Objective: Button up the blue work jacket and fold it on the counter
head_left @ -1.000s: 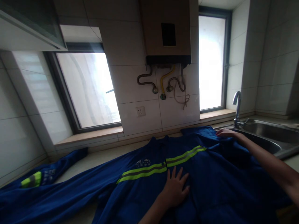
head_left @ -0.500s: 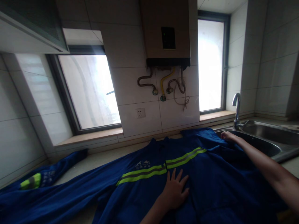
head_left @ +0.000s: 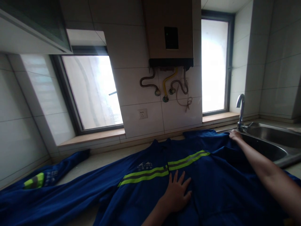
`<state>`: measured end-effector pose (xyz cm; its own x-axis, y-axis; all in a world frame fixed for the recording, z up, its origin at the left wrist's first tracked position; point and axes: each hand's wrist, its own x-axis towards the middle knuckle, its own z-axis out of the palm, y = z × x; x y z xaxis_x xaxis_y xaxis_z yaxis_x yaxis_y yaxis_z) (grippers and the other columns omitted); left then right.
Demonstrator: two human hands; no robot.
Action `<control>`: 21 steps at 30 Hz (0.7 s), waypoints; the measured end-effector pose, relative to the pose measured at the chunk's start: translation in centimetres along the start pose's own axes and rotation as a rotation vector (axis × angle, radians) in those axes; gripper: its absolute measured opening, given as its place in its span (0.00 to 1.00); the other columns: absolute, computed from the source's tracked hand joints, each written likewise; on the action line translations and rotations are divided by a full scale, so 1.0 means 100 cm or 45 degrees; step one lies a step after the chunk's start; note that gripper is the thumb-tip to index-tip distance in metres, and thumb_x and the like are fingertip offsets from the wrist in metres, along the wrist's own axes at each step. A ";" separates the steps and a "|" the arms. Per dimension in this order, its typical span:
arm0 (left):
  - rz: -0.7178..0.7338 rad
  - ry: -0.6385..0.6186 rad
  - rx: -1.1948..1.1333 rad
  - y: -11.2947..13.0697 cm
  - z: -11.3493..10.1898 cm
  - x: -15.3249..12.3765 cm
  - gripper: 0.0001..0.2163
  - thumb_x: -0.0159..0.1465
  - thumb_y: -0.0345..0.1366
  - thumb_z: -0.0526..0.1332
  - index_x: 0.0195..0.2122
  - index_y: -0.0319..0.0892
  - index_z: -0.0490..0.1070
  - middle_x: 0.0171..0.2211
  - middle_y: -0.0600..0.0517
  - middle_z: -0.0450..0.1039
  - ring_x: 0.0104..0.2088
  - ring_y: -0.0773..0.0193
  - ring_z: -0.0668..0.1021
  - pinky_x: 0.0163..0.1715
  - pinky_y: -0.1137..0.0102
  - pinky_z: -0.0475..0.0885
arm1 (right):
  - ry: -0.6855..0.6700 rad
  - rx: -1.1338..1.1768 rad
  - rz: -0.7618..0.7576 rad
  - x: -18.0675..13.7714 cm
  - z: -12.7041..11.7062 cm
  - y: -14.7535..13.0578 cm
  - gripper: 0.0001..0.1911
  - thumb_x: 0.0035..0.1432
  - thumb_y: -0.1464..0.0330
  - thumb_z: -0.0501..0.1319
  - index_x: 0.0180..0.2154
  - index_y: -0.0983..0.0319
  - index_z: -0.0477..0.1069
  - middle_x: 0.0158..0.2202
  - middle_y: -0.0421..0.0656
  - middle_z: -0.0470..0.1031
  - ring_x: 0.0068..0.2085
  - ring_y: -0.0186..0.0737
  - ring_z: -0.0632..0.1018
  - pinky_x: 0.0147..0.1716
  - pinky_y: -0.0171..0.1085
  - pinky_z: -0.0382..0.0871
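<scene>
A blue work jacket (head_left: 145, 185) with yellow-green and grey reflective stripes lies spread over the counter, collar toward the wall. Flat on its front, just below the chest stripe, rests my left hand (head_left: 177, 191) with fingers spread. At the sink's near-left rim, my right hand (head_left: 235, 137) is closed on the jacket's cloth on the right side, pulling it taut. The jacket's left-lying sleeve (head_left: 77, 185) stretches across the counter. Beyond it lies more blue cloth (head_left: 56, 171) with a reflective patch and lettering. The jacket's lower edge is out of view.
A double steel sink (head_left: 263, 146) with a faucet (head_left: 240, 110) stands at the right. On the tiled wall hang a water heater (head_left: 170, 34) with hoses and a socket (head_left: 142, 113). Windows flank the heater; a cabinet (head_left: 35, 28) juts in at upper left.
My right hand has moved right along the sink's rim, drawing the cloth with it. My left hand stays flat on the jacket. The view has shifted slightly.
</scene>
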<state>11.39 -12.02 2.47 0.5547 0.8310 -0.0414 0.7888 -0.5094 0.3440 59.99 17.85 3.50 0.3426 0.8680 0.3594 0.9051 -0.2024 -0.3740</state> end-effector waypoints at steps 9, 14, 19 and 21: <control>0.004 0.025 0.052 -0.004 0.006 0.003 0.28 0.65 0.56 0.38 0.65 0.55 0.45 0.67 0.51 0.40 0.65 0.44 0.40 0.60 0.41 0.36 | -0.153 0.106 -0.204 -0.028 0.002 -0.003 0.27 0.51 0.64 0.56 0.52 0.69 0.68 0.52 0.61 0.68 0.54 0.54 0.69 0.50 0.45 0.64; 0.011 0.044 0.069 -0.005 0.008 0.005 0.28 0.64 0.56 0.37 0.65 0.56 0.44 0.67 0.52 0.39 0.65 0.44 0.41 0.60 0.41 0.37 | -0.474 0.344 -0.959 -0.091 -0.028 -0.007 0.27 0.49 0.66 0.56 0.53 0.63 0.66 0.56 0.50 0.65 0.56 0.50 0.68 0.51 0.43 0.65; 0.018 0.041 0.056 -0.006 0.009 0.007 0.28 0.64 0.56 0.38 0.65 0.56 0.45 0.67 0.52 0.40 0.65 0.43 0.42 0.59 0.40 0.37 | -0.356 -0.025 -0.971 -0.147 -0.043 -0.012 0.22 0.52 0.71 0.54 0.50 0.64 0.64 0.46 0.52 0.72 0.42 0.45 0.76 0.40 0.40 0.70; 0.025 0.049 0.049 -0.007 0.009 0.007 0.28 0.65 0.56 0.38 0.64 0.56 0.46 0.67 0.52 0.41 0.65 0.43 0.41 0.59 0.40 0.37 | -0.171 -0.173 -1.051 -0.155 -0.044 -0.009 0.15 0.55 0.74 0.50 0.44 0.65 0.67 0.40 0.51 0.74 0.37 0.43 0.76 0.35 0.38 0.69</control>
<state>11.47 -11.24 1.34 0.5604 0.8282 0.0011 0.7878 -0.5335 0.3079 54.93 2.60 2.05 -0.4665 0.8061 0.3640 0.8771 0.4748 0.0727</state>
